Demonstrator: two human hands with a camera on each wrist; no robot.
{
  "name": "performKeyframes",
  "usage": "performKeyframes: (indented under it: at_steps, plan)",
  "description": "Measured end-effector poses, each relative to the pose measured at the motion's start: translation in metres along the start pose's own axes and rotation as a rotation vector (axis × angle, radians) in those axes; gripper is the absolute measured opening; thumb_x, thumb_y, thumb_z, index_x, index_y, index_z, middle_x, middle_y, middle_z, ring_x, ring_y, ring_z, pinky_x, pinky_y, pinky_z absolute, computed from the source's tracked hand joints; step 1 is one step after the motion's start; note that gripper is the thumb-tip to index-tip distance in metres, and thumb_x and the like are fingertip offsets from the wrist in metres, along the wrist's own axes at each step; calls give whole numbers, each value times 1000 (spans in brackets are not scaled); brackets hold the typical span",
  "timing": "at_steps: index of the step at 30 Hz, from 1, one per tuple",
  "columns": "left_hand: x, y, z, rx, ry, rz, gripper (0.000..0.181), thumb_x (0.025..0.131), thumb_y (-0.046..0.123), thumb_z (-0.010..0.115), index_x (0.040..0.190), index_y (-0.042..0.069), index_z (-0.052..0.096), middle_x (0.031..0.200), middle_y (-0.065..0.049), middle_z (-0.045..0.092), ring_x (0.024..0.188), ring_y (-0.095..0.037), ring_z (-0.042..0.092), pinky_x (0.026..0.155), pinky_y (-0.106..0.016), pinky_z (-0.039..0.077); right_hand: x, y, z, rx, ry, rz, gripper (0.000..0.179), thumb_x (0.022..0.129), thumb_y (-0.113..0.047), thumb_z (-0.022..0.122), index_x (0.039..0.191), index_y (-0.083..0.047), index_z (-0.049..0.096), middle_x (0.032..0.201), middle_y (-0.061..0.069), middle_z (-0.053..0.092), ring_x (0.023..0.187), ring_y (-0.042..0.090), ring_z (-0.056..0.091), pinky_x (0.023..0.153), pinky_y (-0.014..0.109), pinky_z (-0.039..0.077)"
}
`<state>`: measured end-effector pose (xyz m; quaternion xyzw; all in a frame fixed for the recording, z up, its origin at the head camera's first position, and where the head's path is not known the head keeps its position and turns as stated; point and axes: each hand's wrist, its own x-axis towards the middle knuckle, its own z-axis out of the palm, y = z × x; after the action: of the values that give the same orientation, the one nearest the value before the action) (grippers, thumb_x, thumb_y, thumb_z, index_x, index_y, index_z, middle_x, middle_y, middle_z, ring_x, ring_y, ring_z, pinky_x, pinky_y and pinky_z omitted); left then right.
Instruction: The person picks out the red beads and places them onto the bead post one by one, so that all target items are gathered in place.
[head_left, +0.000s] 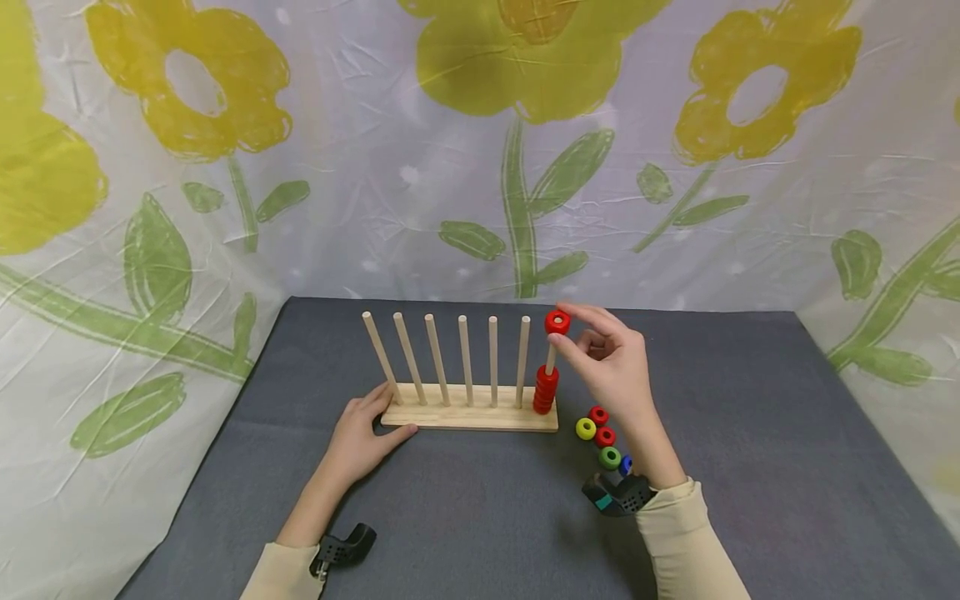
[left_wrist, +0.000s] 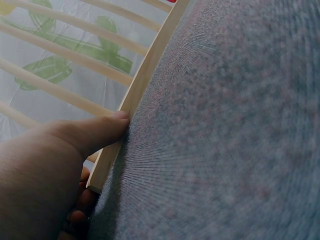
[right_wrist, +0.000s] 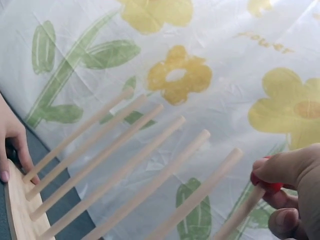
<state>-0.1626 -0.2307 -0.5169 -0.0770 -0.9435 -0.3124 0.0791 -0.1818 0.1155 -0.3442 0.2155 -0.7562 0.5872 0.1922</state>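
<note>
In the head view we see the wooden rack (head_left: 457, 421) toward the far edge of the worktop (head_left: 480, 517), 6 of its 7 pegs (head_left: 467, 358) bare and the rightmost threaded with a red stack (head_left: 546, 390). The left hand (head_left: 363, 432) grips the rack's left end, probably to steady it. The right hand (head_left: 611, 362) pinches 1 red bead (head_left: 557, 330) at that rightmost peg's top. Near the rack's front right corner lie 5 loose beads (head_left: 605, 442) in red, yellow, green and blue, perhaps for easy reach.

In the left wrist view, we see the thumb against the rack's front edge, other fingers curled behind its end; that should resist sliding.

In the right wrist view, thumb and fingers grasp the bead's sides, likely leaving its hole free; we cannot tell how far over the tip it sits.
</note>
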Motion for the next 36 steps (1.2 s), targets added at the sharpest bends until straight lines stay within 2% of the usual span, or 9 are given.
performKeyframes:
  at_steps: [8, 14, 29, 36]
  plan:
    - [0, 0, 0, 3, 1, 0, 78, 88, 40, 81, 145, -5, 52, 153, -24, 43, 126, -44, 46, 99, -61, 39, 0, -2, -6, -16, -50, 45, 36, 87, 7, 78, 123, 3, 72, 107, 14, 66, 54, 20, 45, 49, 26, 34]
    - [0, -1, 0, 2, -2, -2, 77, 89, 40, 81, 145, -6, 53, 153, -24, 43, 126, -44, 46, 100, -61, 39, 0, 0, -7, -22, -64, 38, 36, 87, 7, 78, 123, 4, 72, 107, 14, 66, 53, 20, 45, 48, 26, 34]
    - [0, 1, 0, 1, 19, 7, 77, 87, 39, 82, 143, -7, 54, 151, -25, 44, 122, -44, 48, 97, -61, 41, 0, 0, -7, -28, -51, 39, 37, 86, 7, 78, 122, 5, 72, 104, 13, 65, 55, 20, 46, 49, 25, 35]
    - [1, 0, 1, 0, 5, -2, 77, 87, 38, 82, 144, -6, 54, 152, -25, 44, 123, -43, 47, 98, -61, 40, 0, 0, -7, -24, -52, 36, 37, 86, 7, 78, 123, 5, 71, 105, 14, 65, 55, 20, 47, 49, 26, 35]
